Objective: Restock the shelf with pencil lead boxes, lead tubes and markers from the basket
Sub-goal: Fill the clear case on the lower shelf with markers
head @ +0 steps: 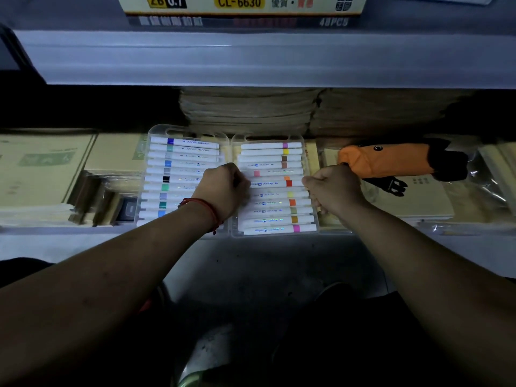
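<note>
- Head view: the left hand (223,188) sits fisted over the seam between two cases. Its fingertips are tucked out of sight, and the curled fingers pinch the left edge of the clear plastic marker case (275,191).
- The right hand (332,188) grips the same case's right edge, thumb on top and fingers curled down the side.
- The case lies flat on the lower grey shelf (69,241), near the front lip. It touches a second clear marker case (178,174) on its left, whose near right corner the left forearm covers.
- The white marker pens (270,210) lie in a column, long axes running left to right, parallel to the shelf front. Their colour bands sit toward the right end; in the second case they sit toward the left.
- The print on the barrels is too small to read.
- Both cases are glossy and transparent, with rounded corners.
- A red string bracelet (208,210) circles the left wrist.
- Behind the cases, soft-edged stacks of brown paper (251,113) rise into shadow under the pale upper shelf edge (251,60).
- To the right lies an orange and black fabric pouch (391,160) with a small eye, its left end just behind the right hand.
- A yellow cardboard box (240,4), cut off at the top, reads "CL-6630".
- Flat tan packets (42,169) lie at the left, their printing dim.
</note>
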